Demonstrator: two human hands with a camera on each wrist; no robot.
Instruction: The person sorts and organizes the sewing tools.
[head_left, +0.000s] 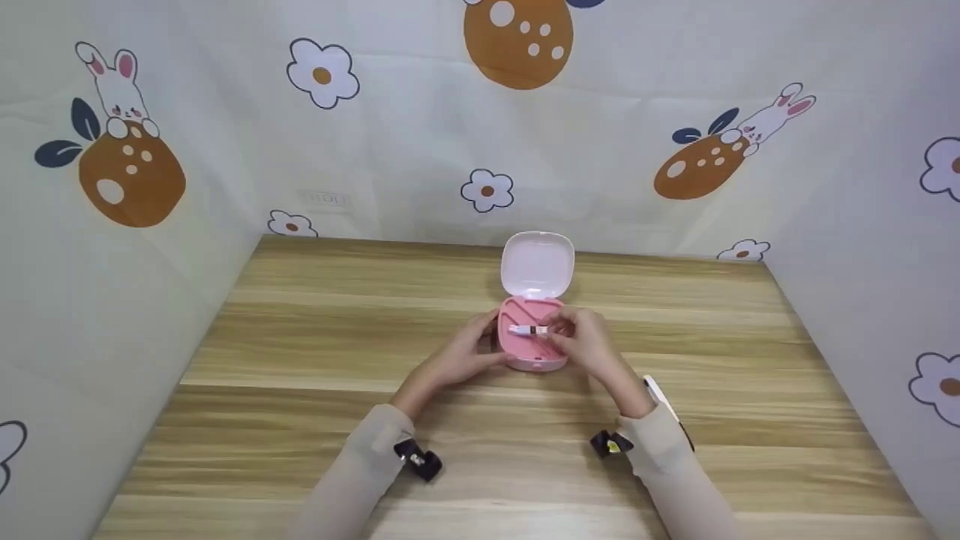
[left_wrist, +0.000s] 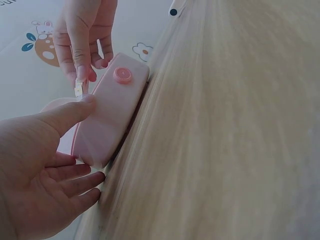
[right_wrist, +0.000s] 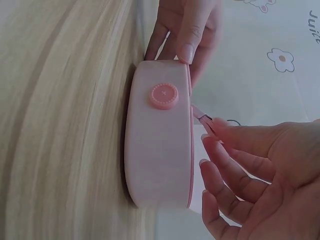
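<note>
Two hands (head_left: 461, 352) (head_left: 591, 341), one case (right_wrist: 160, 145), one small item (head_left: 525, 330)

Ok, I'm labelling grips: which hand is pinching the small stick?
The right hand: it pinches one end of the small stick at the open box. The left hand touches only the box.

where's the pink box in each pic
Head: the pink box stands open, right of and below center.
Left wrist: left of center, tilted, its outer side facing the camera.
Right wrist: about the middle, outer side facing the camera.
Shared landmark: the right hand, pinching a small item.
</note>
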